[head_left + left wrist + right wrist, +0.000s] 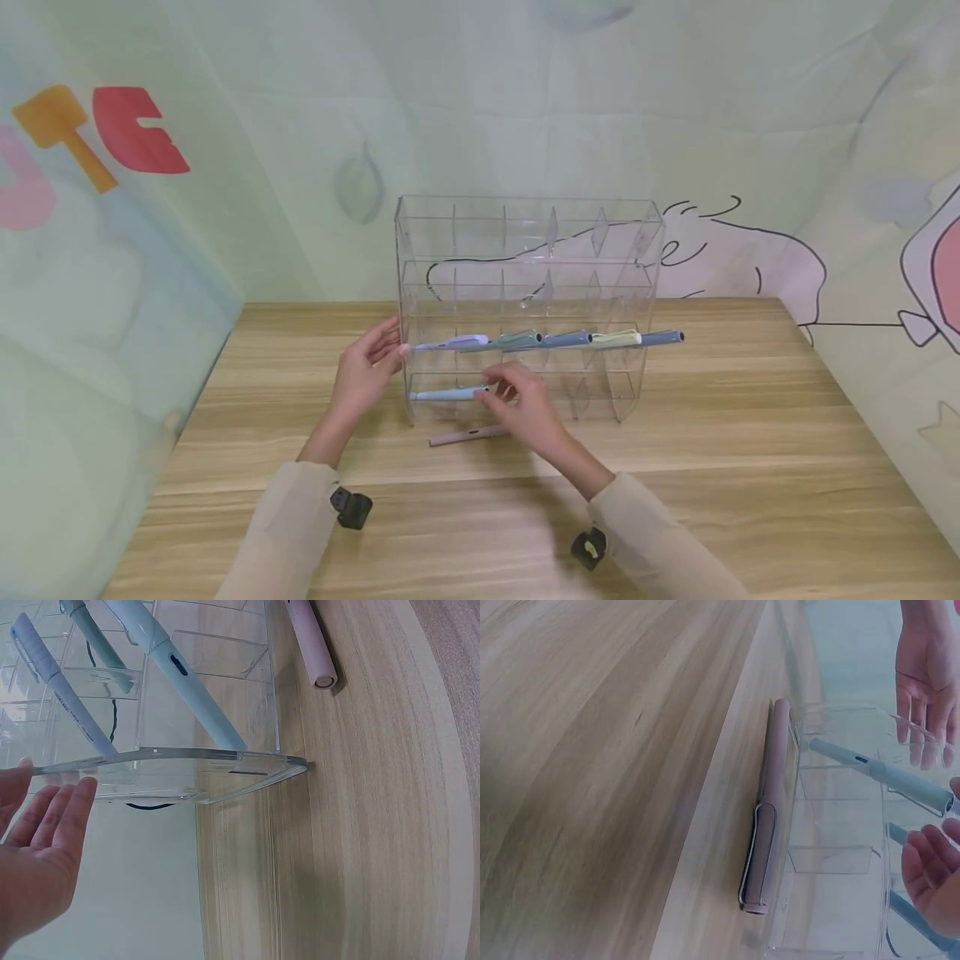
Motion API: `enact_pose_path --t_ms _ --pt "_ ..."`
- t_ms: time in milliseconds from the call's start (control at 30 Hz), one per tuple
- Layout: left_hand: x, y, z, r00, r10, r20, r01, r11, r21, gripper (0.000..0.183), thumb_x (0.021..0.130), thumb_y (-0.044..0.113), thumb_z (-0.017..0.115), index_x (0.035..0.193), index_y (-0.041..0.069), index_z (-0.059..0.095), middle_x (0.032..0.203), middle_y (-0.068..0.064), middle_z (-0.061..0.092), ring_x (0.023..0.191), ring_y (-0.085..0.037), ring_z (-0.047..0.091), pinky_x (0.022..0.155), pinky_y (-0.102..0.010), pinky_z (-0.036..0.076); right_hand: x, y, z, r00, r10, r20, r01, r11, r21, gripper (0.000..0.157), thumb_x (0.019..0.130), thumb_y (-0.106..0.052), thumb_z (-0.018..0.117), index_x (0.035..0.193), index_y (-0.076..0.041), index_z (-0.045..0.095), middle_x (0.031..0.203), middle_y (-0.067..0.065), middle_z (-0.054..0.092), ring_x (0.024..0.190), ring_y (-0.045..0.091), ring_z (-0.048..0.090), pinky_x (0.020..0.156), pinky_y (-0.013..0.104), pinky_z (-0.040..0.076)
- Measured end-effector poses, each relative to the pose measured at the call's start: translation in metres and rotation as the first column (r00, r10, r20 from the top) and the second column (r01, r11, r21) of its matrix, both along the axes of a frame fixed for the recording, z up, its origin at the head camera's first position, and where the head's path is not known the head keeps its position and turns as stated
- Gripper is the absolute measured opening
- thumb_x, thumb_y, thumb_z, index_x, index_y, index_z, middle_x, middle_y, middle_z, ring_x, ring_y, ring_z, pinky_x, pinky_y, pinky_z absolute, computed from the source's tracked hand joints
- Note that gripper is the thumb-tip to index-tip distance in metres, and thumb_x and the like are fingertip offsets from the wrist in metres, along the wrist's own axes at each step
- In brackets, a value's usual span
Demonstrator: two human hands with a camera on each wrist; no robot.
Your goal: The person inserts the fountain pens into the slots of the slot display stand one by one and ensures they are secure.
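A clear acrylic rack (pixel 525 317) with several tiers of compartments stands on the table. My left hand (pixel 365 372) grips its left side panel, thumb in front and fingers behind, as the left wrist view (pixel 45 840) also shows. A light blue pen (pixel 450 394) lies in the lowest tier at the left, its clip end toward the right. At that end, the thumb and fingers of my right hand (pixel 525 408) pinch the pen (pixel 900 780). On the table before the rack lies a dusty pink pen (pixel 465 435), partly covered by my right hand in the head view.
One tier up, a row holds a lavender pen (pixel 457 342), a green pen (pixel 517 339), a blue pen (pixel 567 338), a cream pen (pixel 617 338) and a darker blue pen (pixel 663 337). Printed fabric (pixel 300 167) hangs behind the table (pixel 712 467).
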State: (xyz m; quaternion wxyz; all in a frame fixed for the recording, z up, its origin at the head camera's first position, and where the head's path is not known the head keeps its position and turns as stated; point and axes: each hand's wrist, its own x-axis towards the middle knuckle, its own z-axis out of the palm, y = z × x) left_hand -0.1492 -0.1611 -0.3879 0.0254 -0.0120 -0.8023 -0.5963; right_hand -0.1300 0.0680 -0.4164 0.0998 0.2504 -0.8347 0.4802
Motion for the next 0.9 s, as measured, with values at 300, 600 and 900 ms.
enact_pose_path --t_ms 300,600,900 --pt "-0.0008 0.0010 0.0010 1.000 -0.006 0.022 0.007 1.000 -0.027 0.047 0.091 0.006 0.055 0.136 0.005 0.040 0.126 -0.020 0.051 0.111 -0.030 0.053 0.080 -0.022 0.053 0.0000 0.0017 0.0024 0.999 -0.017 0.039 0.015 0.999 0.046 0.008 0.084 -0.010 0.066 0.089 -0.003 0.066 0.076 0.000 0.059 0.065 0.010 0.053 0.054 0.020 0.049" --pt "-0.0006 0.0004 0.0007 1.000 -0.006 0.027 0.007 1.000 -0.030 0.048 0.092 0.007 0.054 0.137 0.006 0.039 0.127 -0.020 0.050 0.112 -0.031 0.052 0.082 -0.022 0.053 -0.0004 0.0027 0.0013 0.997 0.073 0.021 -0.074 0.997 0.036 0.012 0.085 -0.004 0.064 0.095 0.001 0.064 0.081 0.002 0.060 0.073 0.012 0.054 0.060 0.020 0.051" --pt "0.0000 0.0002 0.0007 1.000 -0.006 0.027 0.007 1.000 -0.028 0.048 0.092 0.007 0.054 0.137 0.005 0.039 0.127 -0.021 0.050 0.112 -0.031 0.052 0.082 -0.022 0.053 0.0009 0.0061 0.0022 0.994 0.103 0.033 -0.104 0.995 0.011 0.015 0.084 -0.003 0.065 0.099 -0.001 0.064 0.086 0.004 0.061 0.075 0.014 0.055 0.062 0.021 0.052"
